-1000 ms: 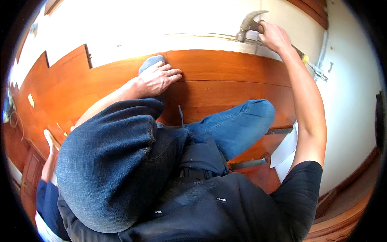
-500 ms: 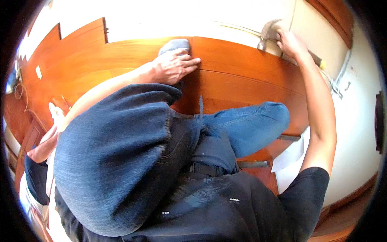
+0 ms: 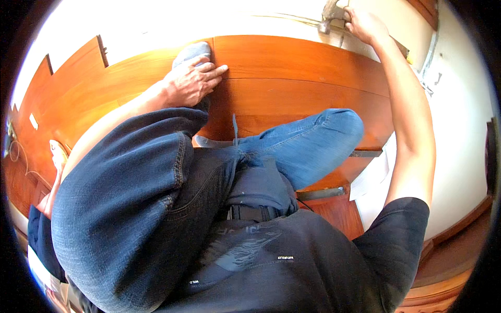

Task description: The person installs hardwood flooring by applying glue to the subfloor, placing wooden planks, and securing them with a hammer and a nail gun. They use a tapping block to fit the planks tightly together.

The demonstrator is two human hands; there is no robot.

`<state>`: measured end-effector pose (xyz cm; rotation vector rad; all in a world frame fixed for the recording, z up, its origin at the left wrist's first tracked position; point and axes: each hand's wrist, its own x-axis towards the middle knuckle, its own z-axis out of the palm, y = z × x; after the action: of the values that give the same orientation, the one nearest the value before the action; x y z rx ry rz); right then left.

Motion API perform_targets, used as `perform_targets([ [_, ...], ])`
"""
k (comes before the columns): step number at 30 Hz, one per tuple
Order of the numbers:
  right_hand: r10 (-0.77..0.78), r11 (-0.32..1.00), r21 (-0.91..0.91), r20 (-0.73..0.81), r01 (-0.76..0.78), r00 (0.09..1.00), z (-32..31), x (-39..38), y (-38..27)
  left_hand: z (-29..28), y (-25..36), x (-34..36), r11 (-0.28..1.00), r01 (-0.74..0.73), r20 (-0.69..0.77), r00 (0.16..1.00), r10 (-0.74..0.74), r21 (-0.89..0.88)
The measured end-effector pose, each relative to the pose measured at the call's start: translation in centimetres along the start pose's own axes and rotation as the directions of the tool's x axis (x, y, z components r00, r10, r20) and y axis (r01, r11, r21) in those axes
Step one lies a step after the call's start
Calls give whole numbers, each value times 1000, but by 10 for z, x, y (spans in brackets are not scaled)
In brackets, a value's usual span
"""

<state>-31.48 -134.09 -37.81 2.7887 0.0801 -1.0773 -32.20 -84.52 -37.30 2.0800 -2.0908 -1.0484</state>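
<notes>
My left hand [image 3: 193, 84] lies over my grey-socked foot [image 3: 194, 51], its fingers stretched out toward the reddish-brown floor planks [image 3: 282, 60]. At the upper right, my right hand [image 3: 367, 26] grips a claw hammer [image 3: 330, 14]. The hammer's metal head is just beyond the far edge of the planks, over the pale subfloor [image 3: 250, 23]; whether it touches anything I cannot tell. Part of its handle is hidden by my hand and forearm. My bent knees in blue jeans [image 3: 323, 138] cover the middle of the planks.
Stepped plank ends [image 3: 102, 51] border the pale area at the left. A dark bar [image 3: 323, 193] and white sheets [image 3: 370, 180] lie near my right knee. A white wall [image 3: 459, 172] rises at the right. Another person's hand [image 3: 58, 155] and a cable [image 3: 20, 156] show at far left.
The whole view has shifted, so the floor appears farther left and higher. My right hand and the hammer have moved away from the plank edge. My left hand stays on the foot.
</notes>
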Motion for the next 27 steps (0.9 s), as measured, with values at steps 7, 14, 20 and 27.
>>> perform_targets([
  [7, -108, 994, 6, 97, 108, 989, 21, 4, -5, -3, -1, 1, 1000, -14, 54, 998, 13, 12],
  [14, -130, 991, 21, -12, 130, 991, 19, -1, 4, 13, -3, 0, 994, -47, -38, 998, 51, 102],
  [20, -34, 997, 68, 83, 28, 996, 15, 3, -8, -3, 0, 6, 1000, -15, 51, 999, 14, 22],
  [27, -64, 995, 90, 131, 52, 989, 17, 1, -12, 10, -4, 1, 998, -36, -66, 997, 33, -52],
])
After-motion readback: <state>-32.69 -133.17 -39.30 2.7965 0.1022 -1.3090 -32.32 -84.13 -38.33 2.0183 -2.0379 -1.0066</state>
